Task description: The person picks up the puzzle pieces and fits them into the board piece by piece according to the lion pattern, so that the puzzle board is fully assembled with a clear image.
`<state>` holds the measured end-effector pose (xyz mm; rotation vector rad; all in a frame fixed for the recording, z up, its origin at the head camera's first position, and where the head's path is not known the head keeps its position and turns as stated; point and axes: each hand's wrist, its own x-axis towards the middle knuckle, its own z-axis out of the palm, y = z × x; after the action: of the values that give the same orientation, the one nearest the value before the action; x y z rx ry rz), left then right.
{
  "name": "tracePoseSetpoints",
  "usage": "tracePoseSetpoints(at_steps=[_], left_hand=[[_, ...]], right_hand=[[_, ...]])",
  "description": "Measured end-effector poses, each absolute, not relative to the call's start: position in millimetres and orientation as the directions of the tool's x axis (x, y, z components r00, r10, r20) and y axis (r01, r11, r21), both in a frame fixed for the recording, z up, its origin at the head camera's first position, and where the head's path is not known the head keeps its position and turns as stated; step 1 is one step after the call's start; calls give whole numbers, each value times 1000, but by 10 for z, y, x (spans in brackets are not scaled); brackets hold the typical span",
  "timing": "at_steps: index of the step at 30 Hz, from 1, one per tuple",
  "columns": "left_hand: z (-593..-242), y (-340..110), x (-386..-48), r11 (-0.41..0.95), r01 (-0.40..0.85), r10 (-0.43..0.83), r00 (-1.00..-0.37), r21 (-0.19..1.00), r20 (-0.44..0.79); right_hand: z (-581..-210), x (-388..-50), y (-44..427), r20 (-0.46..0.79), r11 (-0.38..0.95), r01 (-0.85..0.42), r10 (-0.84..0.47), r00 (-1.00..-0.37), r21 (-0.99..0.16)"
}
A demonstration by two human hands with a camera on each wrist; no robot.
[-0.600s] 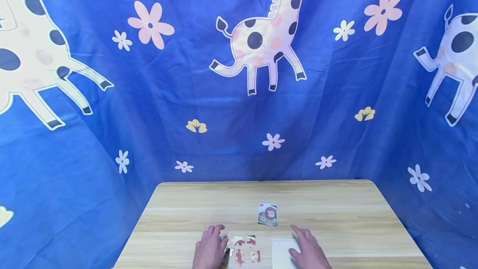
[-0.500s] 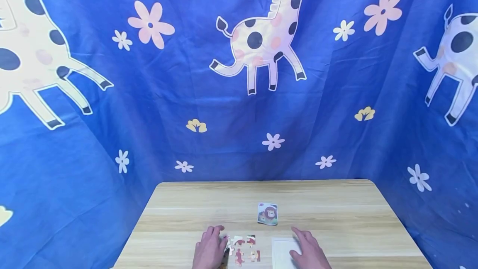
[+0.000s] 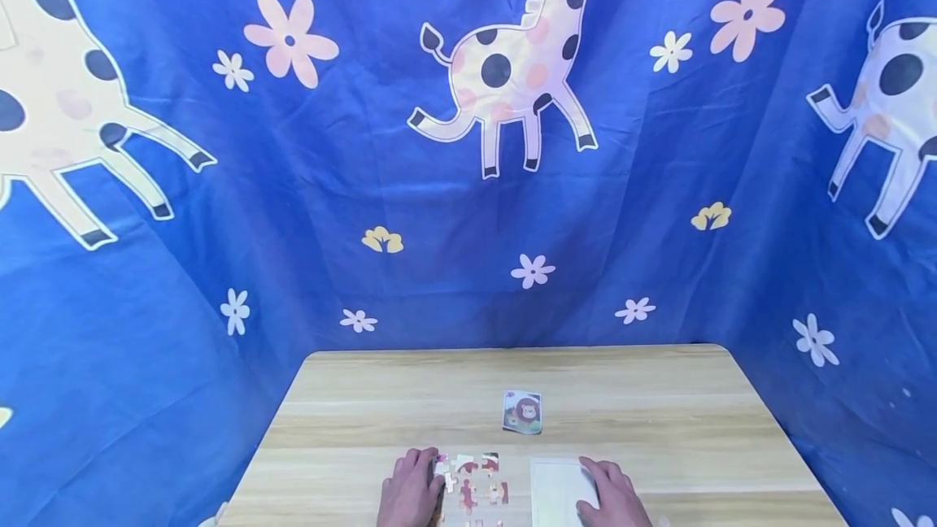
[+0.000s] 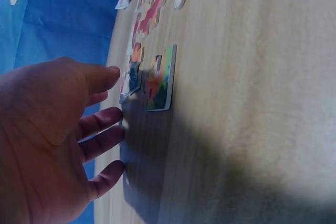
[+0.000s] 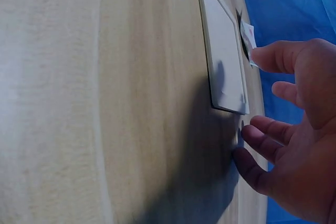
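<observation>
Puzzle pieces point(image 3: 467, 494) are found loosely spread on the wooden surface point(image 3: 644, 397), just left of the white tray point(image 3: 560, 498) and apart from it. Red, white and green print is borne by them; whether any are interlocked cannot be told.

Left hand point(image 3: 410, 490): placed left of the white tray, with the pieces lying in between. Fingers are loosely bent and spread apart, thumb set off; nothing is held. The leftmost pieces are partly covered by it in the head view. In the left wrist view its thumb is seen close to the pieces; contact cannot be made out.

Right hand point(image 3: 615, 498): placed at the right side of the white tray, that side being overlapped in the head view. Fingers are half extended and parted, nothing gripped. Touch on the tray cannot be confirmed. A shadow is cast across the tray's corner.

A small picture card point(image 3: 522, 411), printed with a lion, is seen beyond the white tray, slightly to its left, well clear of both hands. Farther beyond the tray, the surface is backed by a blue curtain point(image 3: 439, 299) patterned with giraffes and flowers.
</observation>
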<state>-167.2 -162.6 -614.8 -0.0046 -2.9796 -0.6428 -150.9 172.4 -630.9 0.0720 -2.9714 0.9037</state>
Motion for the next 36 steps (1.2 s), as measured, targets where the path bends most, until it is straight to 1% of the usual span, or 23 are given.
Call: tracePoseSetpoints(at_steps=[7, 15, 19, 24, 29, 36], left_hand=[[-6190, -1640, -1713, 920, 19, -8, -998, 393, 67], [-6227, -1646, -1732, 915, 39, -3, -995, 403, 104], [-6248, -1649, -1743, 916, 40, -6, -993, 400, 114], [-6245, -1649, -1758, 912, 26, -18, -994, 409, 103], [-6226, -1652, -1759, 905, 14, -26, -996, 425, 87], [-6233, -1660, -1758, 905, 16, -42, -991, 425, 126]], right_hand=[[-6309, -1497, 1751, 2, 828, -36, -43, -999, -560], [-6315, -1471, 1791, -4, 833, -50, -63, -998, -550], [-6318, -1451, 1808, -13, 820, -67, -90, -996, -568], [-6367, -1431, 1828, 5, 810, -104, -123, -992, -577], [-6413, -1414, 1845, 30, 831, -135, -141, -989, -539], [-6424, -1380, 1861, 97, 871, -169, -140, -985, -461]])
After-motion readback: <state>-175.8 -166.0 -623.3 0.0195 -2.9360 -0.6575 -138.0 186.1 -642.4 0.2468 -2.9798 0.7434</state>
